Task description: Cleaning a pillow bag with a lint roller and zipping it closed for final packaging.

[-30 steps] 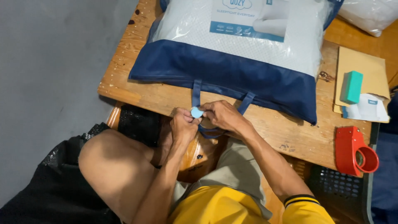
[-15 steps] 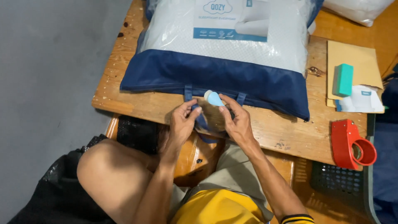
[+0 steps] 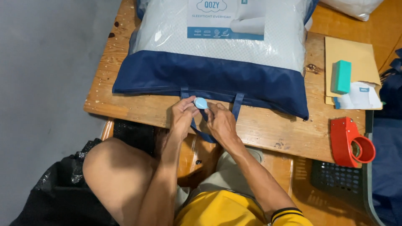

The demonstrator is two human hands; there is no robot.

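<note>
A large packaged pillow in a clear and navy blue bag lies on a wooden table. Its navy carry handle loops over the near edge. My left hand and my right hand meet at the handle's left strap. Between their fingertips they pinch a small light blue tag against the strap. Both hands are closed around the tag and the strap.
On the right of the table are a brown envelope, a teal block, a white packet and a red tape dispenser. A black crate sits below. My bare knee is under the table's near edge.
The view has shifted a little. My hands stay at the handle and have brought the light blue tag closer together between the fingertips on the left strap.
</note>
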